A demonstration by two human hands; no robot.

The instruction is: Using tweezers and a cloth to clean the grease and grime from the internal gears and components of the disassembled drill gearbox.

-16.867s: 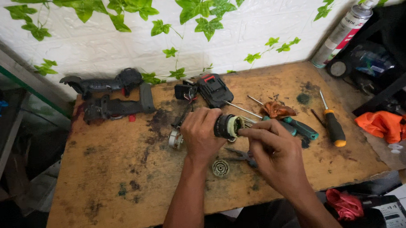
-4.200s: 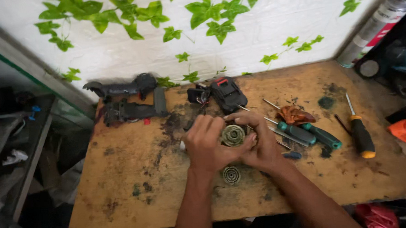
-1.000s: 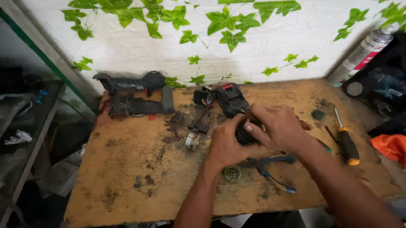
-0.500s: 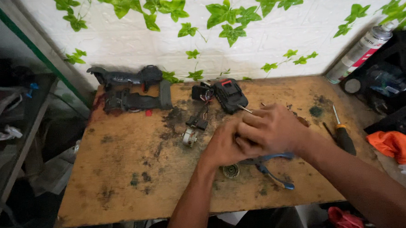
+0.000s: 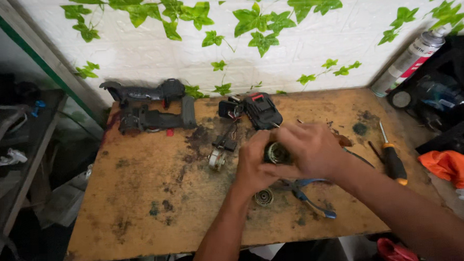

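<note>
Head view: both hands meet over the middle of a stained wooden table (image 5: pixel 142 200), working on a small round motor part.
Motor part (image 5: pixel 277 152): a dark cylinder with a coiled, metallic face turned up at the camera; held above the table between the two hands, just in front of the black battery pack (image 5: pixel 262 110).
Left hand (image 5: pixel 254 163): cups the part from below and the side, fingers curled closed on it.
Right hand (image 5: pixel 311 149): lies over the part from the right, fingers bent tight on its rim and top; the fingertips themselves are partly hidden.
Step in hand: by the look of the grip, the part is being steadied by one hand and turned or pressed by the other.
Next move calls for: a firm hold from below and a careful grip at the rim, since the piece is small.
Nearby: blue-handled pliers (image 5: pixel 309 194) and a small round disc (image 5: pixel 264 197) lie just below the hands; a screwdriver (image 5: pixel 393 158) rests to the right; dark tool housings (image 5: pixel 149 110) sit at the back left.
</note>
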